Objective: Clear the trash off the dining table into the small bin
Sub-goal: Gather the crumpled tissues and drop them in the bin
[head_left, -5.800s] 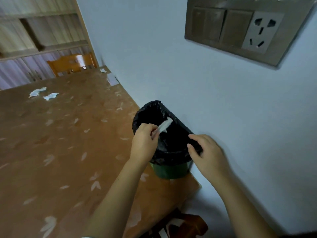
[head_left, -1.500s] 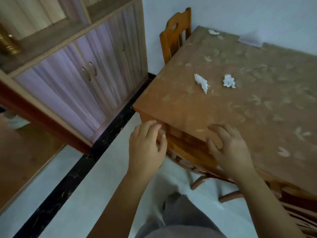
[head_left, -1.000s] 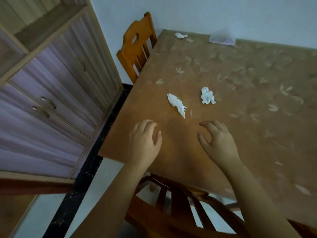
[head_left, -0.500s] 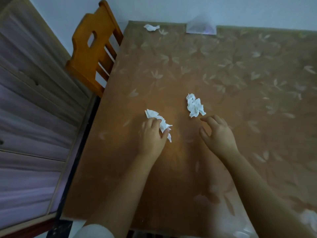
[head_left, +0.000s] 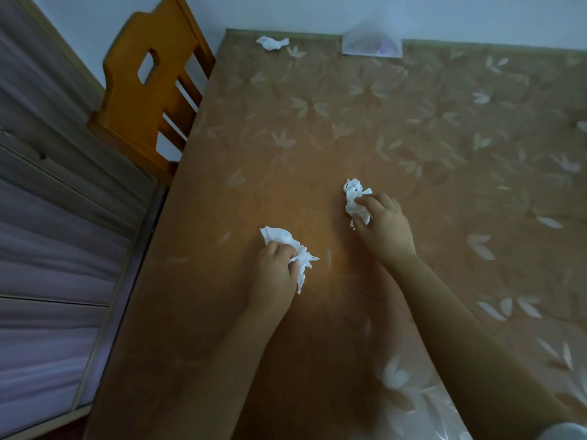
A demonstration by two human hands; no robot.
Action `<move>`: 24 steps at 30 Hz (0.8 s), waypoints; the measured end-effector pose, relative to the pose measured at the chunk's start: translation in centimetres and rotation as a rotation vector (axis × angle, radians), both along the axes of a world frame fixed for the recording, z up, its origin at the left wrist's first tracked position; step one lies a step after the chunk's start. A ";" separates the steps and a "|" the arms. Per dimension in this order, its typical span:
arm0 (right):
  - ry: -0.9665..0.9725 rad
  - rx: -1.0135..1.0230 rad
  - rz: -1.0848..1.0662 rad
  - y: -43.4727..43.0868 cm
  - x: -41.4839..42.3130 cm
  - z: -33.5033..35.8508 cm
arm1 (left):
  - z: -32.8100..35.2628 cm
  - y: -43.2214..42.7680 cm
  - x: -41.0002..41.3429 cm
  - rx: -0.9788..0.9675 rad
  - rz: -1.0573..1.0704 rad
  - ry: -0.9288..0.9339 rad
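Two crumpled white tissues lie on the brown, leaf-patterned dining table (head_left: 413, 122). My left hand (head_left: 276, 274) is closed on the left tissue (head_left: 279, 238), which sticks out above and to the right of my fingers. My right hand (head_left: 384, 223) pinches the right tissue (head_left: 354, 198) between thumb and fingers. Both tissues still touch the tabletop. A third crumpled tissue (head_left: 271, 42) rests at the table's far edge by the wall. The small bin is out of view.
A wooden chair (head_left: 149, 87) stands at the table's left side. A folded pale paper (head_left: 371, 42) leans against the wall at the far edge. A cabinet with purple-grey doors (head_left: 47, 233) runs along the left.
I leaned further over the table. My left hand closed tighter on the left tissue, and my right hand reached forward and pinched the right tissue, which it was not touching before.
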State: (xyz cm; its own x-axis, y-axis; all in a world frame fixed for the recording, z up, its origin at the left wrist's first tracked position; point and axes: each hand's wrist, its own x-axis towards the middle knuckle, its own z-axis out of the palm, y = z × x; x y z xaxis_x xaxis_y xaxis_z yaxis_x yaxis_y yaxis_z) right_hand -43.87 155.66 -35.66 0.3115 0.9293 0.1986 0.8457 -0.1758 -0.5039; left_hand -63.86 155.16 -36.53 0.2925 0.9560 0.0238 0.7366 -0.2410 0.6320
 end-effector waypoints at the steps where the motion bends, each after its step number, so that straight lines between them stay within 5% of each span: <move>1: 0.003 -0.005 -0.006 0.2 0.0 -0.2 | 0.2 -0.2 -0.3 -0.020 0.014 -0.026; 8: 0.041 -0.143 -0.025 -0.3 -0.7 -1.2 | 3.1 -2.0 -2.4 -0.056 0.109 -0.162; 24: 0.132 -0.234 -0.052 -14.2 -5.7 -0.8 | 5.5 -9.2 -6.0 -0.061 0.021 -0.156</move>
State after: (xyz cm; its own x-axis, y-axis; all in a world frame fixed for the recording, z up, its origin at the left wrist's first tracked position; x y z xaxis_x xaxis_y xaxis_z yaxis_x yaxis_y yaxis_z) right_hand -49.57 141.46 -36.49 0.3687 0.9273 -0.0654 0.7624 -0.3419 -0.5495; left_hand -69.88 145.95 -31.01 0.2700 0.9628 0.0092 0.6326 -0.1846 0.7521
